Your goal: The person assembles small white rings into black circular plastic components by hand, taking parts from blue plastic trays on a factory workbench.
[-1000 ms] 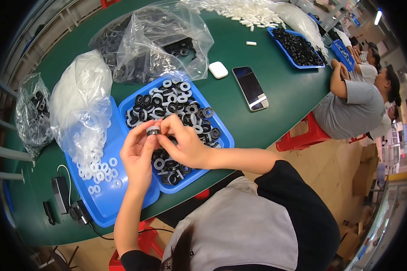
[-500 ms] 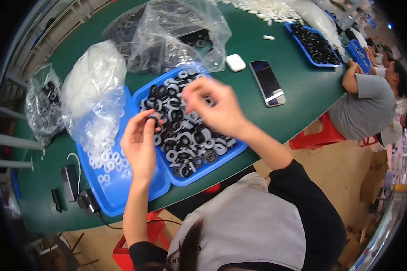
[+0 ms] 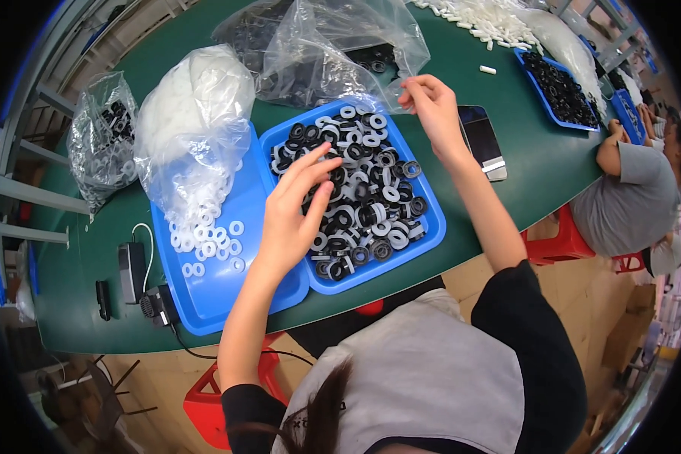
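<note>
My left hand (image 3: 289,216) hovers over the left part of a blue tray (image 3: 437,221), its fingers stretched out and apart, with nothing seen in them. That tray is heaped with black and grey-white rings (image 3: 359,193), some apparently fitted together. Farther back, my right hand (image 3: 437,113) is beyond the tray's far right corner. Its thumb and fingertips pinch together at the edge of a large clear plastic bag (image 3: 310,53) holding dark rings. Whether anything small is also between those fingertips, I cannot tell.
A second blue tray (image 3: 204,303) holds loose white rings (image 3: 204,238) and a clear bag of white rings (image 3: 197,98). A phone (image 3: 480,140) lies right of my right hand. Black adapters (image 3: 132,272) sit at left. Another person (image 3: 632,193) sits at the far right.
My right hand has moved away from the rings to the plastic bag's edge. My left hand has opened from its pinch on a black ring and shifted over the tray. The view has shifted slightly.
</note>
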Tool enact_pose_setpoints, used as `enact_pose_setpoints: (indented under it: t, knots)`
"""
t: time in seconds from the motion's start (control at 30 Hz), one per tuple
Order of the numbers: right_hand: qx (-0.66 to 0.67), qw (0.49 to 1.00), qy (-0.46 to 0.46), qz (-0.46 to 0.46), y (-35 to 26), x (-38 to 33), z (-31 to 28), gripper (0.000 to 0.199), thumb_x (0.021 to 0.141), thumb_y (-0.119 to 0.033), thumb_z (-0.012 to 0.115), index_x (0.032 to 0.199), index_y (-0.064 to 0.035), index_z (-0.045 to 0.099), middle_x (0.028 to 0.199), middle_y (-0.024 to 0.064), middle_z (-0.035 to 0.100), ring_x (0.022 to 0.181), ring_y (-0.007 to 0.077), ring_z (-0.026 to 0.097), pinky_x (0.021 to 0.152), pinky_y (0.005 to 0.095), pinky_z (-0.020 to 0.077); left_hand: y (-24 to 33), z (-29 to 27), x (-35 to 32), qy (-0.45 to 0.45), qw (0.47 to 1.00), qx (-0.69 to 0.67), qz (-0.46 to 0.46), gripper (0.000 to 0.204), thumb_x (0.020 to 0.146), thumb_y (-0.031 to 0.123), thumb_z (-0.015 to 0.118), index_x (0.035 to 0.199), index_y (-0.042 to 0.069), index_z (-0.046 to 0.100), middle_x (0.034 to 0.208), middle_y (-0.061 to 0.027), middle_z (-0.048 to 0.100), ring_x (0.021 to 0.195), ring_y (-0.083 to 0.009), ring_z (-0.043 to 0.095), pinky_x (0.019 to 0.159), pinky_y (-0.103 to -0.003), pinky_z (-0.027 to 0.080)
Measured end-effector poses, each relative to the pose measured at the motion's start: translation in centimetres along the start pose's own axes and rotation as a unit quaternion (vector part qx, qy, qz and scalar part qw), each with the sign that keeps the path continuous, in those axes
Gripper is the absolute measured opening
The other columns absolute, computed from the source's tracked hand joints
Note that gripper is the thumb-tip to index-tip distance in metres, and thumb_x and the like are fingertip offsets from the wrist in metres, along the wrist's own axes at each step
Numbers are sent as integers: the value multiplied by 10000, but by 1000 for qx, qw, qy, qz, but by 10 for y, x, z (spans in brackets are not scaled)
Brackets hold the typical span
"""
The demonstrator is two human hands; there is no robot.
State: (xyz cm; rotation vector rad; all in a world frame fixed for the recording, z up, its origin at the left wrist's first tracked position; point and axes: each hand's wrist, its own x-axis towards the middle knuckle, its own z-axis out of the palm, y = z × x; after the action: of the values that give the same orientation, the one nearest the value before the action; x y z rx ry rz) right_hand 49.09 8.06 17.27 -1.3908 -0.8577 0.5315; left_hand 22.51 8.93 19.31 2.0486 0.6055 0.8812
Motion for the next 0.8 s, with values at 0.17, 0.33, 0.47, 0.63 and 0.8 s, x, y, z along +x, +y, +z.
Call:
enact_pose_setpoints:
  t: [0.17,0.33,0.47,0.63,0.8]
  knots:
    - [-411,855,16,-316,34,65,8,167,837,-140,613,917,5,625,821,124,678,805,247,628,691,350,488,-24,-36,0,113,953,278,-35,199,830,-28,525,1000,11,620,1011,-169,623,906,-342,608,805,-409,490]
    - [-505,796,-110,-313,72,121,14,150,799,-118,615,922,-41,655,895,134,671,899,327,603,760,422,489,-70,-67,-26,77,865,434,-241,207,770,27,602,974,1,620,907,-169,634,838,-334,624,748,-409,493]
    - [-541,772,-149,-297,78,132,19,140,787,-111,626,913,-64,666,868,143,663,896,337,604,781,443,491,-79,-74,-28,61,866,436,-238,243,741,59,636,979,10,629,879,-166,636,820,-329,623,744,-414,493]
    - [-313,905,-87,-275,43,93,24,163,818,-68,643,977,-36,656,863,127,678,817,266,665,711,339,530,-87,-80,-31,53,871,423,-245,295,742,85,668,1032,32,650,786,-143,626,773,-321,622,716,-411,491]
    - [-57,986,-78,-138,-15,17,27,224,884,-66,625,1086,30,611,934,114,666,840,171,673,731,266,535,-73,-65,-15,100,867,425,-242,387,800,139,656,1180,81,614,830,-154,620,805,-347,615,738,-426,491]
